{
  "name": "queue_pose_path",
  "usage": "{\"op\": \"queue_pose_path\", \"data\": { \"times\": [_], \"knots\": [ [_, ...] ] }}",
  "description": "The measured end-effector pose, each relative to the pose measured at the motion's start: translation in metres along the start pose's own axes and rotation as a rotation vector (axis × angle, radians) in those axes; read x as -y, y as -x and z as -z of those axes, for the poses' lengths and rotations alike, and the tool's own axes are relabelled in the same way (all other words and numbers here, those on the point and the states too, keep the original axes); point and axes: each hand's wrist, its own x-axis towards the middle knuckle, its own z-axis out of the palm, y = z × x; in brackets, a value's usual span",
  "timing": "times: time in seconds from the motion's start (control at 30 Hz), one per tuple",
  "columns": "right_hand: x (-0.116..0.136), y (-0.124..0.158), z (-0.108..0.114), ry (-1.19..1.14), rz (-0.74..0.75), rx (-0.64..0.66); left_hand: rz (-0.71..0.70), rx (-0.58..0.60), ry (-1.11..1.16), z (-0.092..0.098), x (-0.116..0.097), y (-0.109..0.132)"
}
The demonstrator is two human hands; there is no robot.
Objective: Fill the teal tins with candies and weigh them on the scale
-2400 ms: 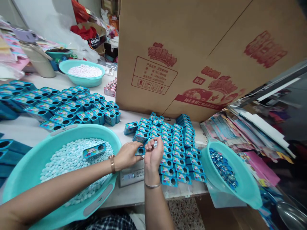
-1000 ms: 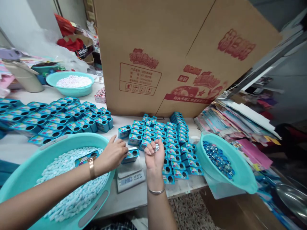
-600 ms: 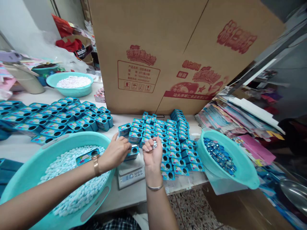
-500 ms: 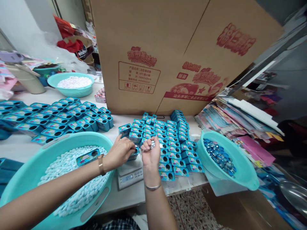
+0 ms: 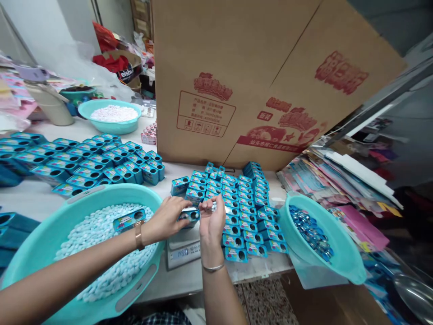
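My left hand (image 5: 166,218) has its fingers closed around the near side of a small blue box (image 5: 193,214) with white candies at its opening. The box is at the top of a white digital scale (image 5: 184,253); I cannot tell whether it rests there or is slightly raised. Palm up, my right hand (image 5: 213,223) curls its fingers over a few white candies (image 5: 214,206) right beside that box. Under my left forearm, a large turquoise basin (image 5: 151,271) holds pale blue-white candies (image 5: 101,234), and another blue box (image 5: 129,220) lies on them.
Rows of blue boxes (image 5: 230,212) stand behind the scale, more boxes (image 5: 91,164) at left. A turquoise basin (image 5: 341,234) of shiny blue pieces sits right. A large carton (image 5: 257,58) blocks the back. Stacked printed cards (image 5: 352,176) lie beside it.
My left hand has lowered and now grips the blue box at the scale. The scale's reading has changed. My right hand stays curled around candies. The view has shifted slightly left.
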Motion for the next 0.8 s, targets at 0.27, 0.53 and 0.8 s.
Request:
{"op": "queue_pose_path", "data": {
  "times": [0.27, 0.53, 0.8],
  "knots": [
    [0.026, -0.013, 0.021, -0.207, -0.165, -0.014, 0.012, -0.005, 0.013, 0.002, 0.009, 0.013],
    [0.054, -0.011, 0.035, -0.216, -0.098, 0.084, 0.016, -0.043, -0.037, 0.012, 0.014, 0.023],
    [0.056, -0.007, 0.038, -0.277, -0.117, 0.069, 0.004, 0.025, -0.137, 0.020, 0.005, 0.014]
  ]
}}
